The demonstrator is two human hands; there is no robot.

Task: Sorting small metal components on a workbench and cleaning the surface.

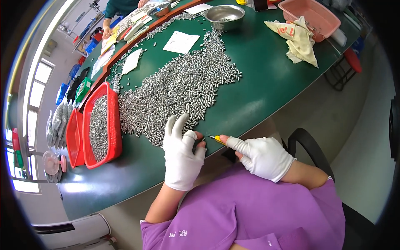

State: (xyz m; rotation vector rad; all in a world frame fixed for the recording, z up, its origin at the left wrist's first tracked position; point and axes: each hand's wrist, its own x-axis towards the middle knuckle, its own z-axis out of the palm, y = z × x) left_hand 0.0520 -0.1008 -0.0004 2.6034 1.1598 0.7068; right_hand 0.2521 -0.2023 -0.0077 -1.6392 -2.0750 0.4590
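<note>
Partly fingerless white gloves (181,161) go with a purple, short-sleeved shirt (266,200) bearing small white lettering (178,234).

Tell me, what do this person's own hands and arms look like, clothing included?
The left hand and right hand wear white gloves that leave some fingertips uncovered. The forearms are bare below short purple sleeves, which have thin white edging.

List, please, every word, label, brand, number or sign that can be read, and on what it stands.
I copy no wording, only where it stands.
Purple garment: small white characters on the front.
Cream cloth: red marks, partly folded.
Loose white paper: faint marks, too small to read.
</note>
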